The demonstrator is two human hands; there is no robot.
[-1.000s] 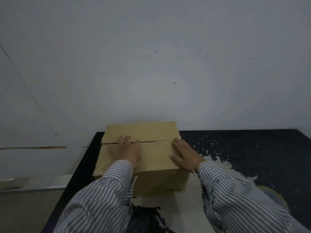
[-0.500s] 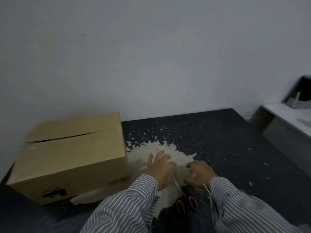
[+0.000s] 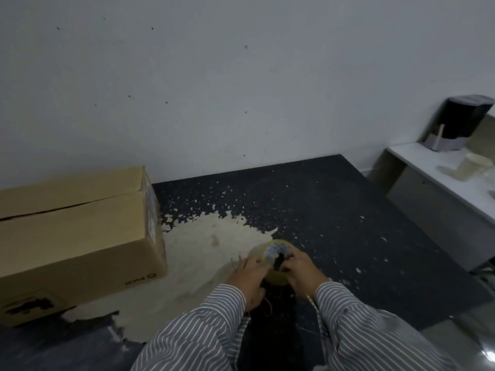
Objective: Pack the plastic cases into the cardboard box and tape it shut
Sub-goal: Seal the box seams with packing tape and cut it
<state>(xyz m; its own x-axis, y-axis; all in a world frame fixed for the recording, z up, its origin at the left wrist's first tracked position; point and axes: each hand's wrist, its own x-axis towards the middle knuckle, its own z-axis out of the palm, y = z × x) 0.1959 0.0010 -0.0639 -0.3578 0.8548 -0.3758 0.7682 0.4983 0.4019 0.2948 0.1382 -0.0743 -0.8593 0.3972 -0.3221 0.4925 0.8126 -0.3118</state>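
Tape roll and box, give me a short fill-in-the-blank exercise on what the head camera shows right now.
1. Both hands, the left hand and the right hand, hold a roll of ____.
2. The cardboard box sits to the ____ of the hands.
3. The flaps on top of the box are folded ____.
4. The person's sleeves have a ____ pattern.

Missing words: tape; left; shut; striped

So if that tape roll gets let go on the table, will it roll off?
Probably not: the tape roll, held by the left hand and right hand, looks tilted nearly flat. On edge it could roll. Its hollow core suggests it is light and easily knocked.
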